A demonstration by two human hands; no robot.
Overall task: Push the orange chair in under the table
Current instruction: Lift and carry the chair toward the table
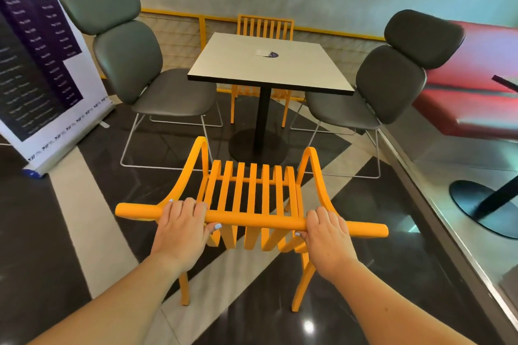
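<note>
Orange chair (249, 199) sits on the floor short of the table (269, 64), seat not yet under, w/ top rail toward the person. Biggest risk: armrests hitting the grey chairs (157, 87) either side if the push veers. Next: front legs catching the table's round base (256, 148). Smallest: slip of grip. Left hand (182, 221) & right hand (326, 228) both have fingers wrapped tight over the rail.

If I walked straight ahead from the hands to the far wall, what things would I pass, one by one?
Slatted orange chair gripped by both hands → black round table base → square pale tabletop with black edge → second orange slatted chair by the wall.
</note>
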